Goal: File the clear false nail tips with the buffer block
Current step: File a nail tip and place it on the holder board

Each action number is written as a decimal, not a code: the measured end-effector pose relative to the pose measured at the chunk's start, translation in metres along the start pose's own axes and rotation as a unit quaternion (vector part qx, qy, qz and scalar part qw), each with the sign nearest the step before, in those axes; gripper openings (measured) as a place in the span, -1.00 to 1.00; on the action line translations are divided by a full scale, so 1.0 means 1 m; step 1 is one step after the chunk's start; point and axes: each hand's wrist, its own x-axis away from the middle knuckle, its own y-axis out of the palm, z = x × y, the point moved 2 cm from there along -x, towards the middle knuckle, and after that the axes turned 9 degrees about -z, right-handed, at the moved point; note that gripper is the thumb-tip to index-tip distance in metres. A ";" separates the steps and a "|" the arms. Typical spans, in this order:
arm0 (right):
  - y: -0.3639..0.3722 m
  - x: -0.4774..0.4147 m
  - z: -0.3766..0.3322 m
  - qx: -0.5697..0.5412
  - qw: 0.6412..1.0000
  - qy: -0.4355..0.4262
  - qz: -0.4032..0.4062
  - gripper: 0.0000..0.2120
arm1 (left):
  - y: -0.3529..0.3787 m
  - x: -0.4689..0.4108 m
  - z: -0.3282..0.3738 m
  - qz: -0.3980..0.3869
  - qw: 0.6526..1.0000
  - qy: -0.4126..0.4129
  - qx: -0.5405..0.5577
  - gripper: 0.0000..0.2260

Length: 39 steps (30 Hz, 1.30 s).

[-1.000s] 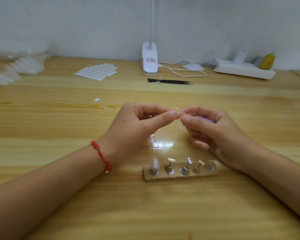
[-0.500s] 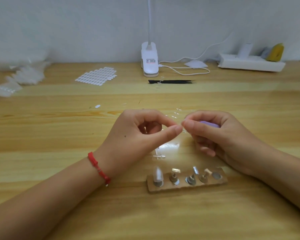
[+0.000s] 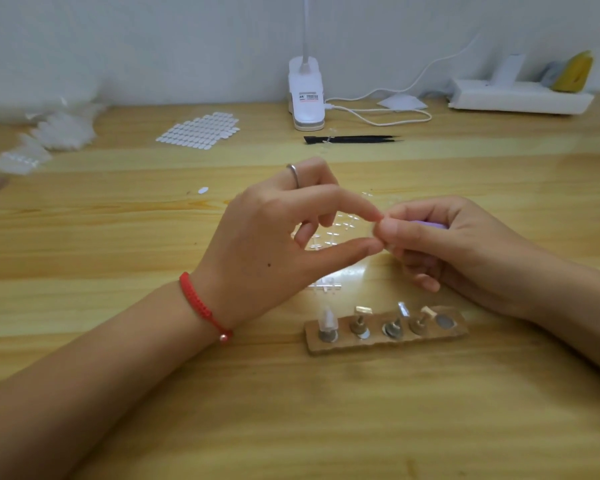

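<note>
- The left hand (image 3: 284, 244) reaches in from its side, forefinger and thumb stretched into an open loop. Their tips sit apart, and both meet the thumb of the right hand (image 3: 465, 251).
- Is a clear nail tip caught between those two fingertips? I cannot tell; anything there is too small and too transparent to make out.
- The right hand is curled round the buffer block (image 3: 430, 224). Only a lilac sliver shows past the knuckles, lying roughly left to right, its near end hidden behind the right thumb.
- So the block lies directly to the right of the left hand's fingertips, touching or all but touching. My read: the filing stroke runs along that line, and the right hand is the one placed to do it.
- On the wooden table (image 3: 326, 410), just beyond and below the hands, lie clear sprue frames (image 3: 338, 230) of nail tips.
- Nearer the person stands a wooden holder (image 3: 426, 338) with a row of pegs; the leftmost peg carries an upright clear tip (image 3: 327, 317).
- At the far edge sit a lamp base (image 3: 306, 95), black tweezers (image 3: 352, 139), a sheet of adhesive tabs (image 3: 200, 129) and a power strip (image 3: 520, 98). All are well apart from the hands, so elbow room looks ample.
</note>
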 end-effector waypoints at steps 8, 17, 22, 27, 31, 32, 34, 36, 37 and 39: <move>-0.003 0.000 0.003 -0.015 0.999 -0.020 0.041 -0.84 | -0.010 -0.002 0.014 -0.037 0.998 -0.049 -0.029 -0.81; -0.008 0.000 0.006 0.020 0.999 -0.020 0.044 -0.69 | -0.007 0.021 0.036 -0.055 0.991 -0.111 0.049 -0.80; -0.007 -0.001 0.006 0.036 0.998 -0.020 0.045 -0.67 | 0.001 0.031 0.039 -0.046 0.989 -0.140 -0.007 -0.80; -0.005 0.001 0.004 0.042 0.998 -0.019 0.050 -0.82 | 0.004 0.032 0.039 -0.053 0.989 -0.124 -0.068 -0.78; -0.004 0.000 0.004 0.041 0.998 -0.020 0.054 -0.83 | 0.004 0.033 0.039 -0.051 0.987 -0.125 -0.085 -0.78; -0.003 0.000 0.003 0.040 0.997 -0.020 0.055 -0.84 | 0.004 0.033 0.039 -0.051 0.987 -0.126 -0.088 -0.78; -0.004 0.000 0.003 0.043 0.997 -0.020 0.058 -0.83 | 0.005 0.033 0.039 -0.051 0.986 -0.128 -0.091 -0.78; -0.004 0.001 0.003 0.045 0.997 -0.020 0.058 -0.83 | 0.005 0.033 0.040 -0.049 0.986 -0.126 -0.099 -0.78; -0.004 0.001 0.003 0.044 0.997 -0.021 0.057 -0.83 | 0.005 0.033 0.040 -0.048 0.986 -0.125 -0.103 -0.78; -0.003 0.000 0.003 0.043 0.997 -0.021 0.058 -0.84 | 0.005 0.033 0.041 -0.046 0.986 -0.121 -0.109 -0.77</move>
